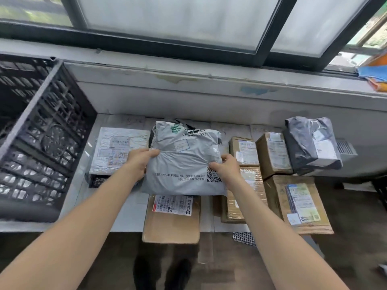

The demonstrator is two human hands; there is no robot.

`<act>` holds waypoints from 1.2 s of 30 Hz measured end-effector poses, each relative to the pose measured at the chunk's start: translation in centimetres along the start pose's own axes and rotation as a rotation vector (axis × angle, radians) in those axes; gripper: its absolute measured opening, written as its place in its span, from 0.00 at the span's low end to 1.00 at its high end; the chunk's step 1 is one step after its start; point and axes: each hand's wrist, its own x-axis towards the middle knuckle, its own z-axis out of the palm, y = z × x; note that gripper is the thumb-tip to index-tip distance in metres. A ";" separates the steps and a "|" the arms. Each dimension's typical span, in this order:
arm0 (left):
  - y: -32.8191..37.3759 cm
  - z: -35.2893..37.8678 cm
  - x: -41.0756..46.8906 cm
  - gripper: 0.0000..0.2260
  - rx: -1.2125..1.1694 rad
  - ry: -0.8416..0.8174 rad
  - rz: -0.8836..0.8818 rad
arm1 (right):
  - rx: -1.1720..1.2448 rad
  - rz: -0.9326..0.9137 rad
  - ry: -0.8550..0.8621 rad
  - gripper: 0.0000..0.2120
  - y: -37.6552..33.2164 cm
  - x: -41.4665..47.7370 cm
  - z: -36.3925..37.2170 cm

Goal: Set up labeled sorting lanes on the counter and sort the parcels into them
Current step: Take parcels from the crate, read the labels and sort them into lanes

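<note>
The left hand (142, 161) and the right hand (227, 167) each pinch a side of the soft grey plastic mail bag (184, 164) over the middle of the pale counter (125, 215), so lay it down flat, label up, clear of the brown cardboard boxes (272, 153) beside it.

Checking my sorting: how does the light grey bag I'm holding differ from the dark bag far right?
The light grey bag is pale; the dark bag is charcoal. The light grey bag bears a green logo and QR code; the dark bag shows only white labels. The left hand and the right hand grip the light grey bag's sides; the dark bag lies untouched. Both are soft plastic mailers.
</note>
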 end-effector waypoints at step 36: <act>-3.2 -1.4 3.0 0.18 -0.032 -0.027 -0.004 | -0.160 0.011 0.017 0.38 -0.9 0.2 4.4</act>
